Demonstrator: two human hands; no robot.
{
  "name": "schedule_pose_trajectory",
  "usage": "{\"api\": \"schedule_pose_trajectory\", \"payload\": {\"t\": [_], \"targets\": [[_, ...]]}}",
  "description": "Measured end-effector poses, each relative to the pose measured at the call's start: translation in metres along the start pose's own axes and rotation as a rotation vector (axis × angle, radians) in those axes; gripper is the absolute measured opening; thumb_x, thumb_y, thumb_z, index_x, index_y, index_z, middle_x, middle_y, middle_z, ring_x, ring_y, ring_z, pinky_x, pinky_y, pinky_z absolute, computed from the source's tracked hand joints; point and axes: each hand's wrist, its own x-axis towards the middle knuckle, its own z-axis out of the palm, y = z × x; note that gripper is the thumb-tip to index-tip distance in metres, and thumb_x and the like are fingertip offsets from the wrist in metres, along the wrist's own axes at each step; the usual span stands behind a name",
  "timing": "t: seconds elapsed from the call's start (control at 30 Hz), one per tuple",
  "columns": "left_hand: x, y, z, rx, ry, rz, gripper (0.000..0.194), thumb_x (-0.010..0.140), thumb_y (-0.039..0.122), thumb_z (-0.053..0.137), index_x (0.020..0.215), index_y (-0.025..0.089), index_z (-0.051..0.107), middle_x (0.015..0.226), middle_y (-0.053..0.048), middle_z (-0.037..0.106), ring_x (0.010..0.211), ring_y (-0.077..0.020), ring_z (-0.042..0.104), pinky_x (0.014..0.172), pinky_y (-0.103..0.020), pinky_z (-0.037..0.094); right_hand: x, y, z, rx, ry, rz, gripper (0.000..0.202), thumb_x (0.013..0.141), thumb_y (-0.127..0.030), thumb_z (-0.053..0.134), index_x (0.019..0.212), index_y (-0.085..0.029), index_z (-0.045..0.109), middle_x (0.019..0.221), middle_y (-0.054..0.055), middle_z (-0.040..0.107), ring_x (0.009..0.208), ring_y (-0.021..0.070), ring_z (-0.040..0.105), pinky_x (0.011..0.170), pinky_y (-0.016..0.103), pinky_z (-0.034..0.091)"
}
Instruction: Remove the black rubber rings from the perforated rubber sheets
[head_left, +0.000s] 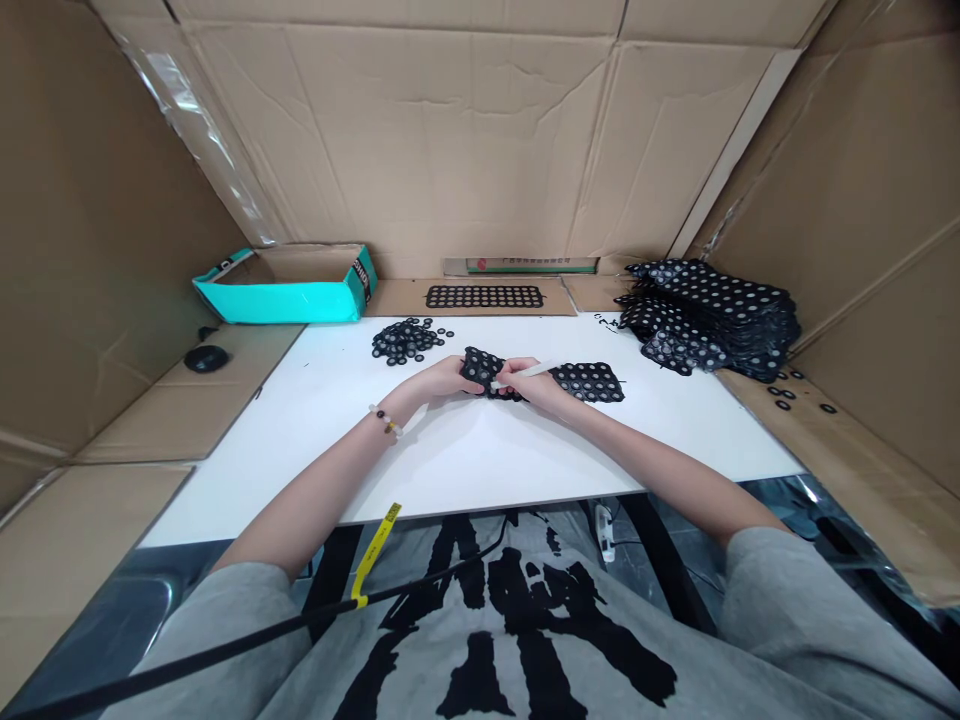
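My left hand (448, 377) grips the left side of a black sheet dotted with round holes (481, 366), raised a little off the white table. In my right hand (529, 378) is a slim white pen-like tool (537, 369), its tip against the sheet near its lower middle. The lower right part of that sheet is hidden behind my right fingers. Just right of my right hand, a second black sheet with round holes (589, 382) lies flat. To the left of my left hand is a loose pile of small black rings (405, 341).
A turquoise open box (281, 300) stands at the back left, near a round black object (206, 359). A black grid (484, 297) lies at the back. Many black perforated sheets (720, 310) are stacked at right, with loose rings (781, 392) beside them. Cardboard walls (420, 130) surround the white table (450, 460).
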Motion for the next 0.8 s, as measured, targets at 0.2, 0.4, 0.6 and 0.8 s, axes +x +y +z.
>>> {"api": "schedule_pose_trajectory", "payload": {"t": [0.2,0.4,0.6,0.8], "targets": [[0.001,-0.001,0.004,-0.134,0.047,-0.066,0.028,0.055,0.02,0.079,0.08,0.014,0.068,0.082,-0.005,0.073,0.081,-0.0204,0.064,0.078,-0.032,0.05,-0.006,-0.006,0.002,-0.135,0.033,-0.07,0.017,0.076,-0.033,0.056,0.066,-0.018,0.057,0.066,0.001,0.067,0.061,0.0129,0.056,0.057,0.023,0.038],[0.003,-0.002,0.007,-0.186,0.091,-0.089,0.026,0.052,0.017,0.08,0.074,0.014,0.066,0.075,-0.004,0.071,0.075,-0.0191,0.062,0.072,-0.03,0.05,-0.009,-0.005,0.008,-0.337,0.091,-0.184,0.016,0.079,-0.027,0.052,0.066,-0.019,0.056,0.066,-0.001,0.064,0.064,0.0134,0.054,0.06,0.024,0.036],[0.001,0.004,0.004,-0.17,0.062,-0.123,0.027,0.049,0.021,0.08,0.07,0.014,0.065,0.074,-0.002,0.07,0.071,-0.0164,0.059,0.067,-0.027,0.046,-0.007,-0.005,0.01,-0.377,0.103,-0.182,0.015,0.079,-0.026,0.052,0.066,-0.019,0.055,0.065,-0.001,0.062,0.064,0.0133,0.053,0.058,0.024,0.034],[-0.001,0.006,0.003,-0.153,0.055,-0.125,0.031,0.057,0.034,0.08,0.074,0.013,0.066,0.073,-0.004,0.069,0.068,-0.0157,0.057,0.063,-0.027,0.043,-0.007,-0.004,0.012,-0.372,0.106,-0.202,0.015,0.078,-0.026,0.052,0.065,-0.019,0.055,0.065,-0.001,0.061,0.063,0.013,0.053,0.058,0.024,0.034]]}}
